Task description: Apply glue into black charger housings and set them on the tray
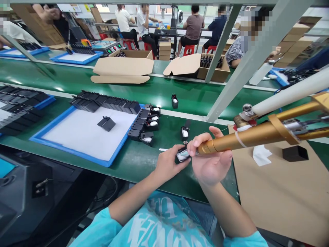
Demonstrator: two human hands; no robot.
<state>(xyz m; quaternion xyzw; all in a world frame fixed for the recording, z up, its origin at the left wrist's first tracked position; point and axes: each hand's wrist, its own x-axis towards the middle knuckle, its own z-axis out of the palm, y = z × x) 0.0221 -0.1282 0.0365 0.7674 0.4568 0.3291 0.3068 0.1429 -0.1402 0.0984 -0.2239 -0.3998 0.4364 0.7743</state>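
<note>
My left hand (168,163) is closed round a small black case (183,156) with a pale inside, close to the bench's front edge. The gold tool (231,142) comes in from the right, its tip at the case. The fingers of my right hand (209,161) are at that tip, pinching at the case's right side; what exactly they grip is partly hidden. Just behind my hands stands an open black case (184,133). More open cases (153,122) with white parts inside lie to the left, beside closed black ones.
A blue-rimmed tray (110,161) with rows of black cases and one loose case (106,123) is at the left. One case (174,101) stands on the green belt. Cardboard (282,192) lies right, under a black box (295,153). Metal posts cross ahead; people sit beyond.
</note>
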